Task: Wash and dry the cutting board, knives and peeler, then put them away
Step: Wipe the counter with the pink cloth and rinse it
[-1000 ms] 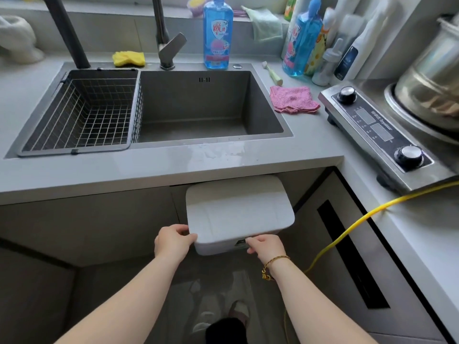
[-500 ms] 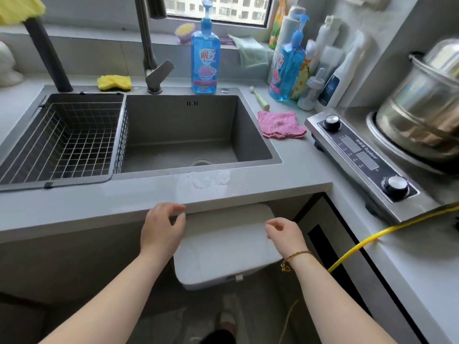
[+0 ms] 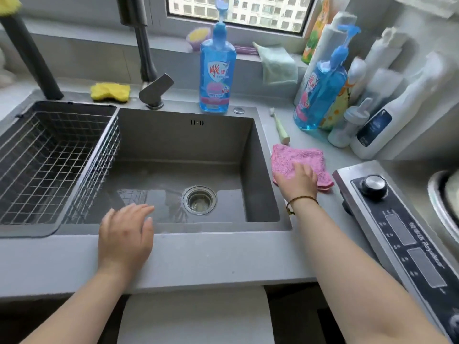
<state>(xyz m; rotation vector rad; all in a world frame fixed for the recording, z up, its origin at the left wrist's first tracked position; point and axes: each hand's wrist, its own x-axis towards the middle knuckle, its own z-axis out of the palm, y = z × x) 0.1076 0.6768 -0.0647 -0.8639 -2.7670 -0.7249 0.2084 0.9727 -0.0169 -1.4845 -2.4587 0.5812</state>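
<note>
Right hand (image 3: pixel 296 180) palm-down on one pink cloth (image 3: pixel 308 158) just right of the sink (image 3: pixel 250 155), fingers laid forward on the pile, relaxed, nothing pinched so far as can be seen. One beaded bracelet (image 3: pixel 300 201) at the wrist. Left hand (image 3: pixel 125 234) wide and flat over the sink's near rim, empty, fingertips blurred.

Inside the sink: one drain (image 3: pixel 199 200) under shallow water, one wire basket (image 3: pixel 49 165) filling the left part. Behind the sink: one tap (image 3: pixel 149 63), one yellow sponge (image 3: pixel 110 91), one blue pump bottle (image 3: pixel 218 70). At the sink's back right, a second blue bottle (image 3: pixel 320 95), with white bottles too blurred to count.

Right of the sink, one hob (image 3: pixel 409 232), cut off by the frame edge. Below the sink's front, one white box (image 3: pixel 196 316), only its top showing. Cutting board, knives, peeler: whereabouts not to be told from this view.
</note>
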